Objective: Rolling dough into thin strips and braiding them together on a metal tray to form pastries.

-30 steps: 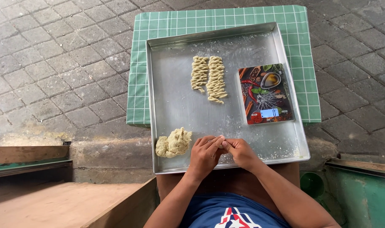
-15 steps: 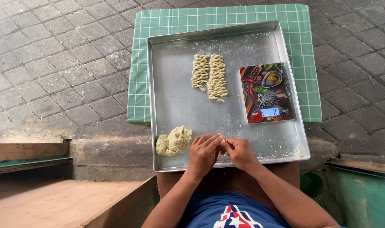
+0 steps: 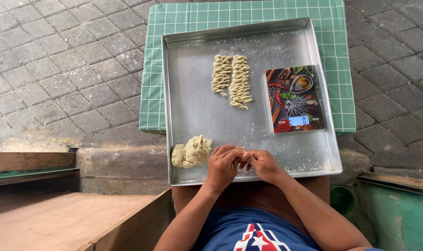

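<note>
Where hands meet | left hand (image 3: pixel 223 165), right hand (image 3: pixel 262 165) | tray (image 3: pixel 197 107) near rim

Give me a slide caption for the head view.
Both hands, left hand and right hand, meet over a floured metal tray beside a dough lump.

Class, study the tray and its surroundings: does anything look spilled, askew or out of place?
Little stands out. Flour is dusted over the metal tray, thickest near both hands. The kitchen scale sits slightly tilted against the tray's right wall. The dough lump and two twisted pieces lie tidy.
</note>
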